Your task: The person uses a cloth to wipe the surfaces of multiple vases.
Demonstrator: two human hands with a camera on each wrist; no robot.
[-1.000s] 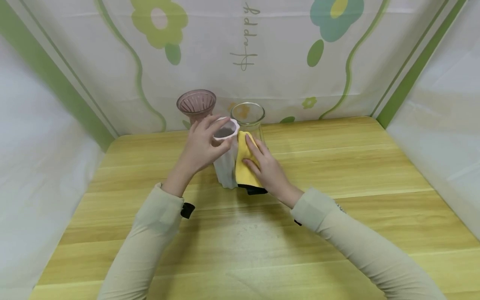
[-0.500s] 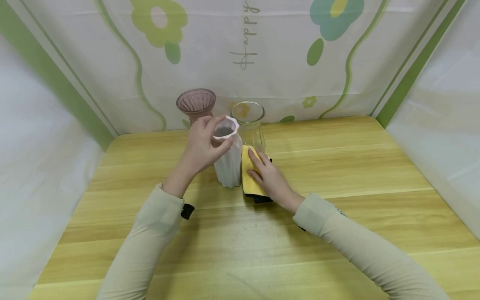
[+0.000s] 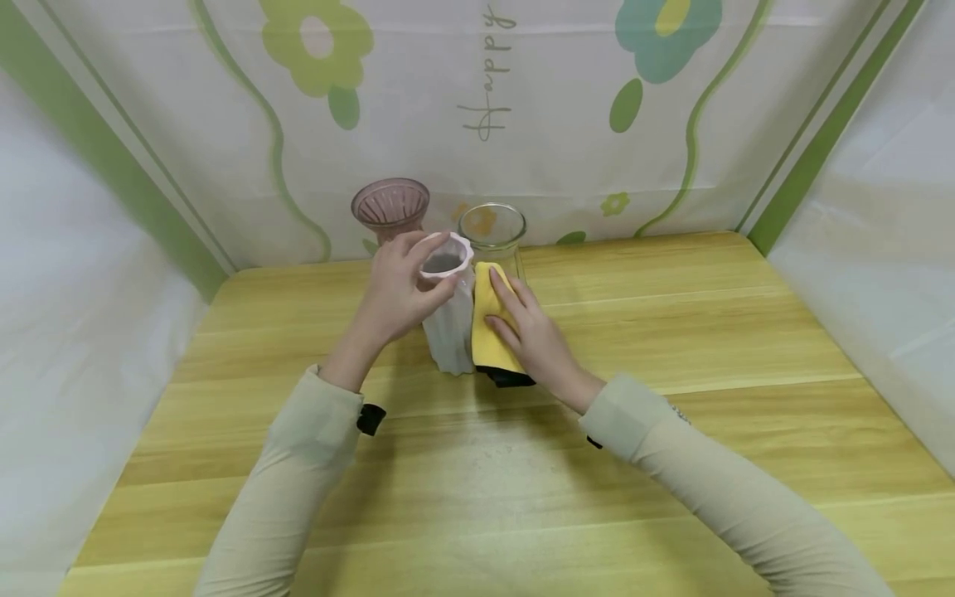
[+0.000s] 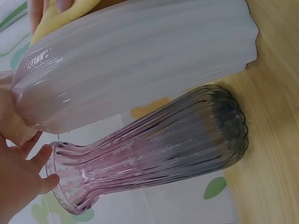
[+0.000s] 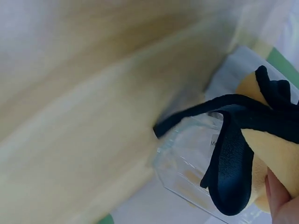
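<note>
A white fluted vase (image 3: 450, 336) stands on the table, tilted slightly, its scalloped mouth facing up. My left hand (image 3: 394, 290) grips it by the rim, thumb on the near side and fingers across the far side. Against the vase's right wall, my right hand (image 3: 539, 336) holds a folded yellow cloth (image 3: 490, 336) with black edging. In the right wrist view, the dark side and trim of the cloth (image 5: 231, 172) hang loose beneath the fingers. The left wrist view shows the white vase (image 4: 140, 60) side-on; its far side is hidden.
Behind the left hand stands a pink-purple ribbed glass vase (image 3: 390, 203), whole in the left wrist view. A clear glass vase (image 3: 492, 240) is just behind the cloth. A printed curtain (image 3: 559, 99) hangs at the wooden table's (image 3: 671, 332) back edge.
My right hand slid the cloth down the white vase's right side, then back up to near the rim. The left hand keeps its grip; the vase shifted a little left.
</note>
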